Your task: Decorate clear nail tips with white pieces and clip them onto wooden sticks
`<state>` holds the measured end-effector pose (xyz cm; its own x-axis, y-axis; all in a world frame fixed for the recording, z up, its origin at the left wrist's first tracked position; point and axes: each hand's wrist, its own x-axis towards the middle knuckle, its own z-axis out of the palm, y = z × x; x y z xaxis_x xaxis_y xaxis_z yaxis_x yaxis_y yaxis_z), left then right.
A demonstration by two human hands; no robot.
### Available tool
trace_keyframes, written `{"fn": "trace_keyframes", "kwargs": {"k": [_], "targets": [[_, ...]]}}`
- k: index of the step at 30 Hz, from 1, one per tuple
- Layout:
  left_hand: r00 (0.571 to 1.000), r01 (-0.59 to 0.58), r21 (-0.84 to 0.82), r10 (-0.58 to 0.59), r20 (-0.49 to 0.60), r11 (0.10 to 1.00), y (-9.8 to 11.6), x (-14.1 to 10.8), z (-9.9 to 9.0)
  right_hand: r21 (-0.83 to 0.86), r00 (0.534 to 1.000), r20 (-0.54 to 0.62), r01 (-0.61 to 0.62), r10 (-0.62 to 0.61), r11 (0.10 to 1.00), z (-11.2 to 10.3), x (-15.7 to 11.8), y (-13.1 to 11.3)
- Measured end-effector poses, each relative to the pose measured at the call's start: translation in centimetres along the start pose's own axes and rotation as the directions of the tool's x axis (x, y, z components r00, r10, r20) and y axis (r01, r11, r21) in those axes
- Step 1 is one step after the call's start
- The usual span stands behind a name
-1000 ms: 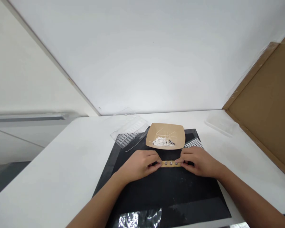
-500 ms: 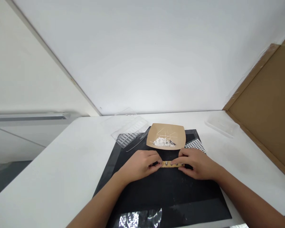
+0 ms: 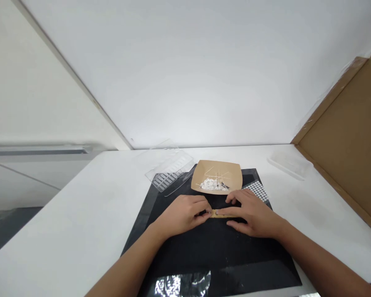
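A narrow yellowish strip (image 3: 214, 215) with small metallic studs lies on the black mat (image 3: 216, 251). My left hand (image 3: 188, 212) pinches its left end between thumb and fingers. Over the rest of the strip is my right hand (image 3: 250, 212), its fingers apart. The right index fingertip presses on the strip near the left end, and that finger hides most of the studs. Just beyond both hands stands a brown paper tray (image 3: 235, 175), holding crumpled white scraps (image 3: 213, 184) and thin pale sticks.
Clear plastic trays (image 3: 170, 167) lie at the mat's back left corner. A sheet of round white dots (image 3: 257, 190) is behind my right hand. Farther right sits a clear plastic lid or tray (image 3: 287, 165), near a cardboard panel (image 3: 349, 136). A white wall rises behind the table.
My right index finger has slid left along the strip, toward my left hand, and now covers more studs. The right fingers have spread wider. My left hand has stayed in place.
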<state>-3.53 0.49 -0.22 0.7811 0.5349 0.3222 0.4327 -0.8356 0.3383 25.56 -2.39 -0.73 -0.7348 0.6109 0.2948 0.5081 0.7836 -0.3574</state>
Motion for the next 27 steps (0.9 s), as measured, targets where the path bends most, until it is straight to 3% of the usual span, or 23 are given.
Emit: {"fn": "trace_keyframes", "kwargs": {"k": [13,20,27], "targets": [[1.000,0.018,-0.041,-0.018,0.007,0.999,-0.2,-0.2,0.3,-0.069,0.996,-0.080,0.020,-0.025,0.997,0.7,0.3,-1.4],[0.992,0.123,-0.051,-0.123,-0.004,0.991,0.0,-0.3,0.5,-0.138,0.995,-0.017,0.098,-0.101,0.986,1.3,1.0,-2.5],[0.992,0.129,-0.065,-0.130,0.000,0.990,0.0,-0.3,0.6,-0.277,0.990,-0.009,0.131,-0.139,0.952,1.7,1.1,-2.8]]}}
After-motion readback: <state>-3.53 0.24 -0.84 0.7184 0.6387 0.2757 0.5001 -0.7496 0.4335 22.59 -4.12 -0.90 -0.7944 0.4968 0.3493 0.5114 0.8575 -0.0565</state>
